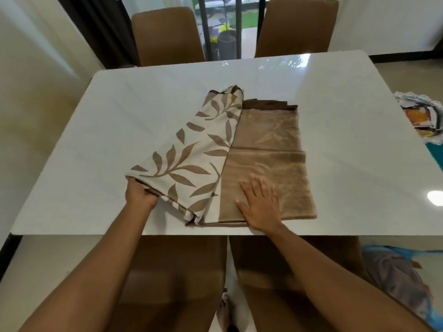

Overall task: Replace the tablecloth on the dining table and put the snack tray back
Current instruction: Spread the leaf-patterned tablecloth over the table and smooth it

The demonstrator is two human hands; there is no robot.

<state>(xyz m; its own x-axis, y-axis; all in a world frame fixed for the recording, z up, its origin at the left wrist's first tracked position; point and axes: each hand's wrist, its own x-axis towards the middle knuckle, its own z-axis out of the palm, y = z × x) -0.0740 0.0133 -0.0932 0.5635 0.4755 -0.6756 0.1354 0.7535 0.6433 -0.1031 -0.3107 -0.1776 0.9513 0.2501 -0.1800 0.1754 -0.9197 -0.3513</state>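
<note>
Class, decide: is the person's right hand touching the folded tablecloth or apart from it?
Touching. The head view shows the right hand lying flat, fingers spread, on the tan layer of the tablecloth.

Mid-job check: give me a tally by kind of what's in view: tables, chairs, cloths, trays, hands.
table: 1
chairs: 4, two far, two near
cloths: 2, the folded tablecloth on the table, a crumpled cloth lower right
snack tray: 1, cut off at the right edge
hands: 2, left hand gripping the tablecloth, right hand flat on it
Total: 10
</note>
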